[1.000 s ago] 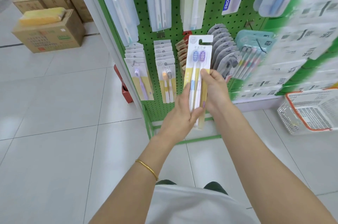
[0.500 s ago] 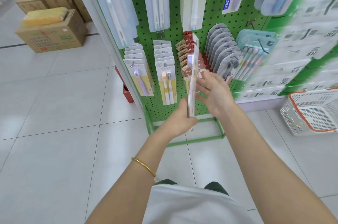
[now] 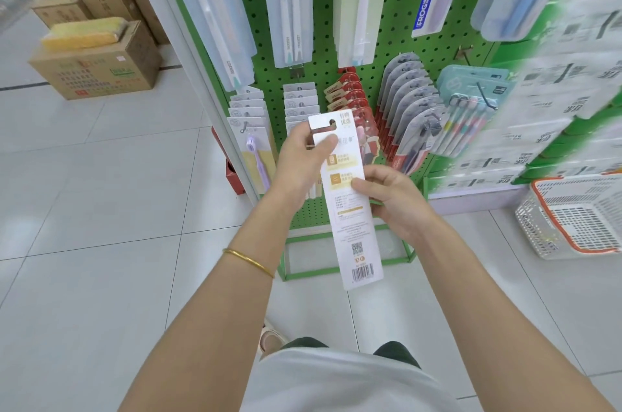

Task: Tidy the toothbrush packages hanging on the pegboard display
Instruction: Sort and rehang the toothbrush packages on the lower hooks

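In front of the lower edge of the green perforated pegboard (image 3: 323,41), a long white card toothbrush package (image 3: 351,219) stands almost upright, its printed back and barcode facing the camera. The left hand (image 3: 303,159) pinches its top beside the hang hole, thumb on the card. The right hand (image 3: 393,199) grips its right edge at mid-height. A white plastic basket with an orange rim (image 3: 572,219) sits on the floor beyond the pegboard's right edge.

This is a shop. A green pegboard (image 3: 393,1) carries rows of toothbrush packages (image 3: 407,92) hung on hooks (many copies of each kind). A plastic shopping basket (image 3: 572,219) sits on the tiled floor (image 3: 101,209), and cardboard cartons (image 3: 97,71) are stacked to the left.
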`<state>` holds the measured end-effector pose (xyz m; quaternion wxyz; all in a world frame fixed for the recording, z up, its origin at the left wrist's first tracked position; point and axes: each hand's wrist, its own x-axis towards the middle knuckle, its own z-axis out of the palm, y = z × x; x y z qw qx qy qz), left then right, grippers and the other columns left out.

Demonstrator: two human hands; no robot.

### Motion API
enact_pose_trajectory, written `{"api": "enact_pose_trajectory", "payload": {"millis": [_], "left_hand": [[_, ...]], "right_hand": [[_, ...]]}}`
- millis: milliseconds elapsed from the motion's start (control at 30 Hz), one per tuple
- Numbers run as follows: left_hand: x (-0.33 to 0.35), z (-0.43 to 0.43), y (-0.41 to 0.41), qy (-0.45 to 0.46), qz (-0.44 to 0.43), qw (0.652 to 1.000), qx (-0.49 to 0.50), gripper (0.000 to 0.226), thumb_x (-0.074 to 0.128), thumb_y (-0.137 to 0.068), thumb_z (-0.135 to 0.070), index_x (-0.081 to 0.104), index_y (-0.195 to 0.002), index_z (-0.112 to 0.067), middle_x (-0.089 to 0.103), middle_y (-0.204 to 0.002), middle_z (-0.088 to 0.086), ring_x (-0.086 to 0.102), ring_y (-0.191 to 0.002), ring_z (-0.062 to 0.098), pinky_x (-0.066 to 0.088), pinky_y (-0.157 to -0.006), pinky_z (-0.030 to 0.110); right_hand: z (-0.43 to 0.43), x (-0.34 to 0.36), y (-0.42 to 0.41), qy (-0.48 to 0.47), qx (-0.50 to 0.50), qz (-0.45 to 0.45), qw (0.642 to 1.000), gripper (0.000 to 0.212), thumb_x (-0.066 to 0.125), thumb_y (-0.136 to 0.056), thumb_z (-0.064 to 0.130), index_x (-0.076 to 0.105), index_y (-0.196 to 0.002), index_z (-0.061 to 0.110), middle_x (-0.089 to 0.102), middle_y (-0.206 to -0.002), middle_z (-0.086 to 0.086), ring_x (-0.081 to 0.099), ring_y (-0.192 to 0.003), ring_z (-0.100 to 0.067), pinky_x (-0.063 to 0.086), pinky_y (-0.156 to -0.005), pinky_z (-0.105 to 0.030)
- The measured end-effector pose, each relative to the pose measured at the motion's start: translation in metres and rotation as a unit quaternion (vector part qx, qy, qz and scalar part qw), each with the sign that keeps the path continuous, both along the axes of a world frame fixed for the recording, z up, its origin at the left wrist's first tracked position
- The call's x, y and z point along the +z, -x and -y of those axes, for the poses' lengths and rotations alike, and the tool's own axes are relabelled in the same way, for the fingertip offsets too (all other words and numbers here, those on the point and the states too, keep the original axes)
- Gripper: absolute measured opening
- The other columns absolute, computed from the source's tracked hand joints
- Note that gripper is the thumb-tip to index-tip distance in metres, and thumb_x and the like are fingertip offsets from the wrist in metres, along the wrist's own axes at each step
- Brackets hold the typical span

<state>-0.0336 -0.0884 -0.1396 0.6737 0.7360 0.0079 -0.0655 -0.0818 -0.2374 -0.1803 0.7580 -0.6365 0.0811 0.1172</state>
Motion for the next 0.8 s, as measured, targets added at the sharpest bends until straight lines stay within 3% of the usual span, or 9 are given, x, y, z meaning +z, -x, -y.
{"api": "enact_pose_trajectory", "payload": {"millis": [100,233,333,400,500,600,700,800], "left_hand": [[0.001,-0.003,-0.002,0.042,-0.016,0.999,-0.004,0.016,0.055,-0.094,-0.009,0.057,-0.109,-0.016,0.068,-0.104,0.004,0.066,-0.094,0.022,0.056,-0.08,0.04],[0.002,-0.008,0.0,0.121,-0.061,0.991,-0.022,0.016,0.048,-0.097,-0.007,0.054,-0.11,-0.014,0.067,-0.099,0.005,0.066,-0.085,0.018,0.056,-0.07,0.033],[0.004,-0.012,-0.001,0.125,-0.078,0.988,-0.038,0.016,0.046,-0.098,-0.009,0.053,-0.108,-0.02,0.066,-0.094,0.004,0.066,-0.076,0.016,0.053,-0.057,0.029],[0.004,-0.015,-0.003,0.102,-0.083,0.991,-0.037,0.016,0.047,-0.098,-0.01,0.053,-0.111,-0.017,0.066,-0.096,0.005,0.066,-0.079,0.017,0.054,-0.063,0.033],[0.004,-0.018,-0.008,0.004,-0.052,0.999,-0.016,0.024,0.052,-0.096,-0.015,0.053,-0.12,-0.012,0.063,-0.11,0.005,0.063,-0.1,0.02,0.053,-0.09,0.04],[0.004,-0.024,-0.009,-0.06,-0.036,0.997,0.038,0.031,0.051,-0.095,-0.013,0.05,-0.126,-0.016,0.057,-0.112,-0.001,0.058,-0.108,0.017,0.049,-0.097,0.039],[0.001,-0.031,-0.011,-0.1,-0.028,0.993,0.057,0.035,0.046,-0.094,-0.007,0.05,-0.127,-0.017,0.053,-0.117,-0.002,0.055,-0.112,0.018,0.047,-0.099,0.04],[0.001,-0.033,-0.014,-0.129,-0.018,0.99,0.058,0.037,0.045,-0.093,-0.006,0.049,-0.129,-0.016,0.054,-0.124,-0.001,0.054,-0.115,0.019,0.046,-0.1,0.038]], "right_hand": [[-0.002,-0.003,-0.003,-0.062,0.026,-0.017,0.998,0.013,0.065,-0.087,0.014,0.061,-0.098,0.008,0.07,-0.099,-0.008,0.064,-0.088,-0.023,0.05,-0.082,-0.04],[-0.013,-0.008,-0.006,-0.173,0.122,-0.041,0.976,0.059,0.059,-0.086,0.048,0.053,-0.132,0.012,0.05,-0.136,-0.02,0.05,-0.119,-0.031,0.039,-0.103,-0.052],[-0.023,-0.014,-0.007,-0.225,0.163,-0.059,0.959,0.079,0.07,-0.073,0.058,0.049,-0.138,0.018,0.05,-0.139,-0.015,0.051,-0.125,-0.032,0.037,-0.107,-0.053],[-0.026,-0.016,-0.008,-0.227,0.162,-0.065,0.958,0.085,0.076,-0.064,0.061,0.053,-0.134,0.019,0.058,-0.132,-0.014,0.059,-0.117,-0.027,0.041,-0.104,-0.051],[-0.029,-0.017,-0.01,-0.208,0.111,-0.047,0.971,0.09,0.082,-0.055,0.061,0.057,-0.128,0.014,0.065,-0.117,-0.01,0.064,-0.099,-0.021,0.053,-0.092,-0.041],[-0.036,-0.015,-0.014,-0.134,0.009,-0.046,0.99,0.088,0.082,-0.064,0.046,0.048,-0.135,0.005,0.063,-0.112,-0.005,0.062,-0.098,-0.019,0.052,-0.092,-0.04],[-0.053,-0.01,-0.018,0.11,-0.072,-0.015,0.991,0.066,0.074,-0.077,0.04,0.048,-0.131,0.013,0.055,-0.118,0.006,0.054,-0.108,-0.013,0.045,-0.096,-0.033],[-0.07,-0.01,-0.024,0.242,-0.133,0.053,0.96,0.036,0.076,-0.077,0.033,0.054,-0.103,0.023,0.055,-0.094,0.011,0.052,-0.083,-0.006,0.043,-0.071,-0.02]]}}
